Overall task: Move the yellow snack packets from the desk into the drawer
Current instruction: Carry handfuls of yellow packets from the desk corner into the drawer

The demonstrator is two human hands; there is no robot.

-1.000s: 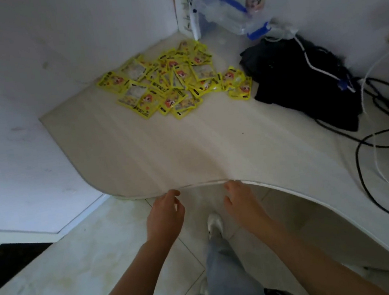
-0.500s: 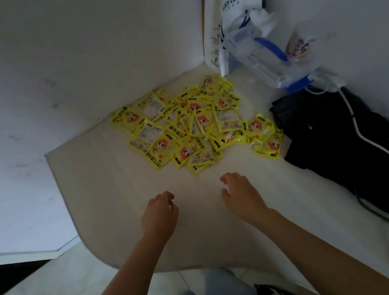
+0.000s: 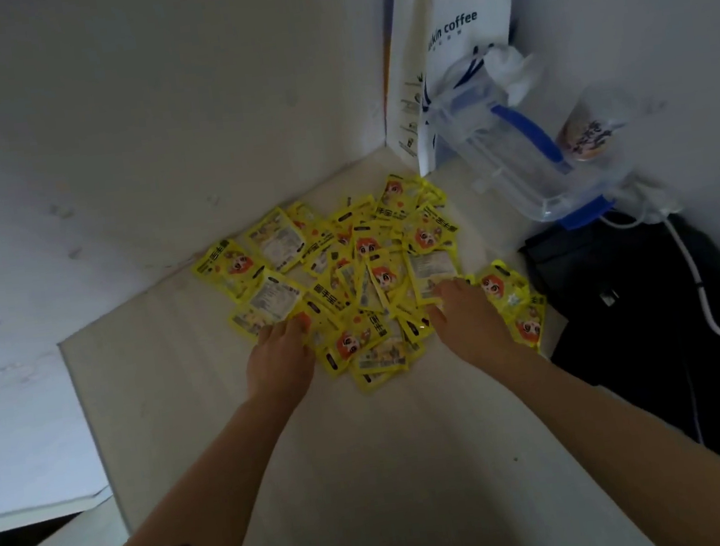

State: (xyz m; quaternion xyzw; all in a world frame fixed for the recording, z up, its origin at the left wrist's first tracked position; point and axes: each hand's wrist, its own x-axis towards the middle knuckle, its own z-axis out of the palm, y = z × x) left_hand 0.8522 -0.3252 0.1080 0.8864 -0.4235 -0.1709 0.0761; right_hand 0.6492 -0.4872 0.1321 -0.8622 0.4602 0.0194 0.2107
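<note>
Packets (image 3: 350, 283) are lying heaped in the surface (image 3: 374, 475) corner | left hand (image 3: 280, 355) and right hand (image 3: 468, 323) are flanking the heap, fingers resting on packets, seemingly gathering | grip unclear | drawer unseen

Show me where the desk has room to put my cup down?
Bare desk lies between its left edge and the left hand, and in front of the yellow snack packets, between both arms. It is crowded further back: packets, the clear box, the black bag.

Dim light; white walls (image 3: 148, 117) meet behind a pale desktop (image 3: 371, 453), seemingly wood-grained.
</note>
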